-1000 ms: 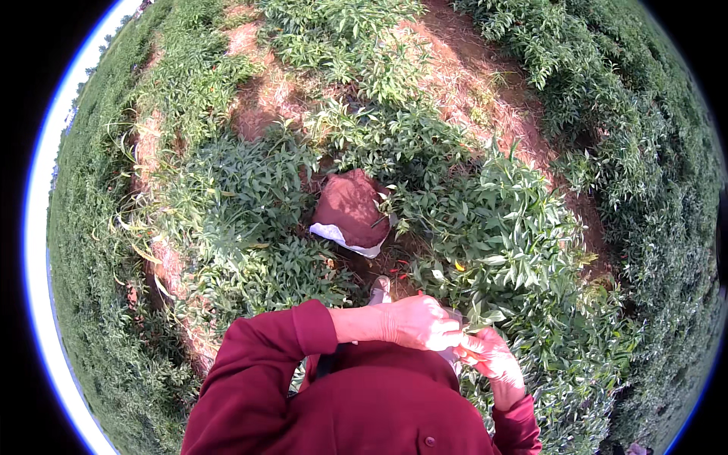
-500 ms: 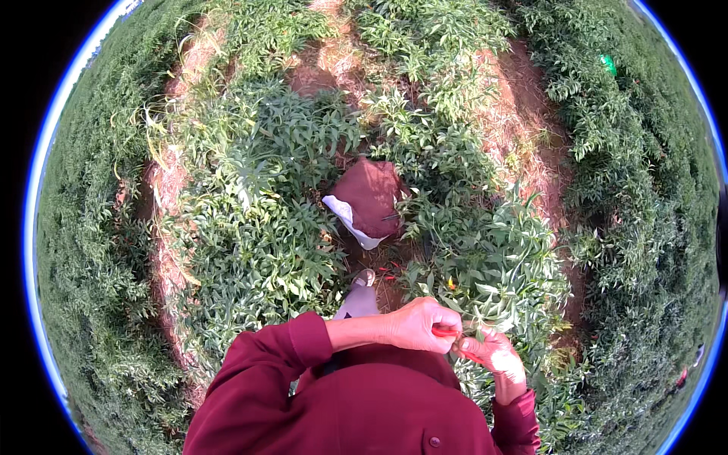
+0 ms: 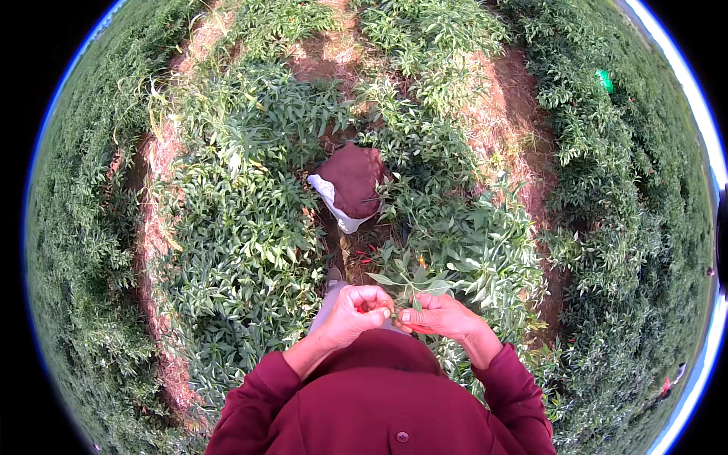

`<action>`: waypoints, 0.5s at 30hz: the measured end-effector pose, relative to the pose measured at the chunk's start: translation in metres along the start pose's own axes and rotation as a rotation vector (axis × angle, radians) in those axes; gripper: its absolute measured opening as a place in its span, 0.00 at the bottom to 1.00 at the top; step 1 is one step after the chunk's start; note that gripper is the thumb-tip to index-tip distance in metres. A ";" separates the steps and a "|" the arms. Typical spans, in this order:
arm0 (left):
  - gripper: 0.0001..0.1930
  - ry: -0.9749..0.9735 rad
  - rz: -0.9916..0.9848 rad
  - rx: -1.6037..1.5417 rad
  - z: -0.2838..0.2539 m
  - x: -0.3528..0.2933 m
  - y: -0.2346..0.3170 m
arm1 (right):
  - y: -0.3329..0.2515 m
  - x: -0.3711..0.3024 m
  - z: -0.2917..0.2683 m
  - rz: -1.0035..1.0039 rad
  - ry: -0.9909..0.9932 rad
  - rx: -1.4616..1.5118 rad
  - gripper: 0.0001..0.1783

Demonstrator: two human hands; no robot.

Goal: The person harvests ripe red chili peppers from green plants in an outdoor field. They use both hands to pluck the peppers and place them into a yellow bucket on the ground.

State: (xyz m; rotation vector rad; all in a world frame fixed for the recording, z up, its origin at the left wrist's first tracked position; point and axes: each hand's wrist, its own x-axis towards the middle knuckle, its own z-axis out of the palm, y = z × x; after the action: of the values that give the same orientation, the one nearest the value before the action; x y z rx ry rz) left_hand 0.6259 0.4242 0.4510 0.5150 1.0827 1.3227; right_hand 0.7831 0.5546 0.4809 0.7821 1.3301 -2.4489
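Note:
Both hands are close together in front of my maroon-clad body. My left hand (image 3: 350, 315) is closed, with a red chilli pepper (image 3: 370, 307) showing between its fingers. Just to the right, my right hand (image 3: 449, 315) is curled shut, and another red chilli pepper (image 3: 422, 330) lies under its fingers. A leafy green chilli shoot (image 3: 413, 289) rises at the right hand's fingertips; whether it is pinched there I cannot tell. The fingertips of the two hands almost meet.
A maroon cloth with a white sack edge (image 3: 353, 178) lies ahead between the plants. Several red chillies (image 3: 366, 260) lie on the soil below it. Dense chilli plants (image 3: 250, 243) flank both sides, with straw-strewn strips (image 3: 523, 144) between rows. A green object (image 3: 604, 81) is far right.
Both hands have moved left toward my middle. The left hand has drawn back and tilted upward, the right has come in beside it. The shoot now stands between them.

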 end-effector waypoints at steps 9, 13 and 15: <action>0.03 0.066 -0.209 -0.372 -0.027 -0.018 0.020 | -0.025 0.030 0.037 -0.297 0.121 -0.521 0.11; 0.04 -0.089 -0.079 -0.612 -0.052 -0.038 0.050 | -0.036 0.051 0.053 -0.423 0.216 -0.269 0.09; 0.05 -0.156 0.037 -0.509 -0.073 -0.046 0.064 | -0.037 0.063 0.035 -0.356 0.323 -0.107 0.10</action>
State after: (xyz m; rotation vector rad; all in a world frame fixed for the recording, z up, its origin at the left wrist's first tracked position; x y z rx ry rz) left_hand 0.5359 0.3768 0.4861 0.2512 0.5774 1.4988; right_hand 0.7027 0.5484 0.4871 1.0234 1.8433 -2.5599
